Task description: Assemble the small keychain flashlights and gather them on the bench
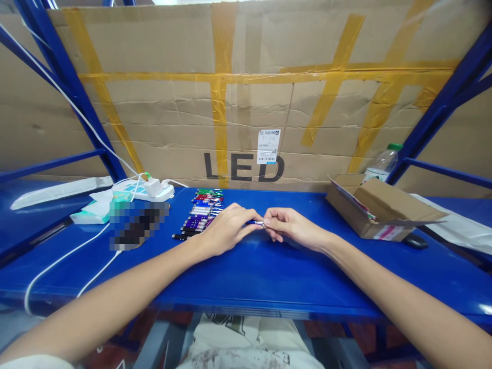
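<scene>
Between my two hands, over the middle of the blue table, a slim pen (257,222) lies roughly level. My left hand (229,229) pinches one end of it between thumb and fingers. The fingertips of my right hand (286,224) are closed on its other end, and they cover that tip. Just beyond my left hand lies a row of pens (200,210), several in green, red, blue, white, purple and black. My left hand and forearm hide part of the nearer ones.
An open cardboard box (378,210) stands at the right, with a black object (415,241) beside it and a plastic bottle (384,161) behind. At the left are a power strip (144,189), white cables and a blurred dark object (140,228). A large taped carton (169,118) backs the table.
</scene>
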A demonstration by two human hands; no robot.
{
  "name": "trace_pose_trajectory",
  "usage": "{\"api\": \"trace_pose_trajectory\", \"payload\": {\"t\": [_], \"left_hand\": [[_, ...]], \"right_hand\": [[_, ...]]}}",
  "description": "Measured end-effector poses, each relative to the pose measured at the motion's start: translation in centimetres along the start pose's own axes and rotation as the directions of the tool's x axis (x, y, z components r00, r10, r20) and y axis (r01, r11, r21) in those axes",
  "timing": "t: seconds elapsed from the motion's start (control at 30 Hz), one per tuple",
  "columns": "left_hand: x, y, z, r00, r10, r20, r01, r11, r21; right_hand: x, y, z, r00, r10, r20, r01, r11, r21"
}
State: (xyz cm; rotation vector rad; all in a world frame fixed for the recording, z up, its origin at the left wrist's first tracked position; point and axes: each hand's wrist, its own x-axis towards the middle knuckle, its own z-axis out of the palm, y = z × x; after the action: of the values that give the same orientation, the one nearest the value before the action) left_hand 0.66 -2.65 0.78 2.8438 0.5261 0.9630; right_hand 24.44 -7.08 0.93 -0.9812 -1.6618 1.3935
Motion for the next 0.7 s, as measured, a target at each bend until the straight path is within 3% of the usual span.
{"api": "trace_pose_trajectory", "payload": {"t": [0.33, 0.43, 0.7], "left_hand": [[0.15, 0.14, 0.01, 0.999, -0.022, -0.03, 0.022, 1.0, 0.0], [0.21, -0.06, -0.01, 0.998, -0.043, -0.039, 0.042, 0.999, -0.005], [0.59, 0.07, -0.11, 0.965, -0.261, -0.013, 0.254, 0.949, -0.187]], "right_hand": [[0.4, -0.05, -0.4, 0.999, -0.024, -0.029, 0.023, 0.999, -0.023], [0.63, 0.13, -0.41, 0.993, -0.088, -0.079, 0.083, 0.994, -0.065], [0.08, 0.22, -0.27, 0.935, -0.324, -0.143, 0.23, 0.863, -0.449]]}}
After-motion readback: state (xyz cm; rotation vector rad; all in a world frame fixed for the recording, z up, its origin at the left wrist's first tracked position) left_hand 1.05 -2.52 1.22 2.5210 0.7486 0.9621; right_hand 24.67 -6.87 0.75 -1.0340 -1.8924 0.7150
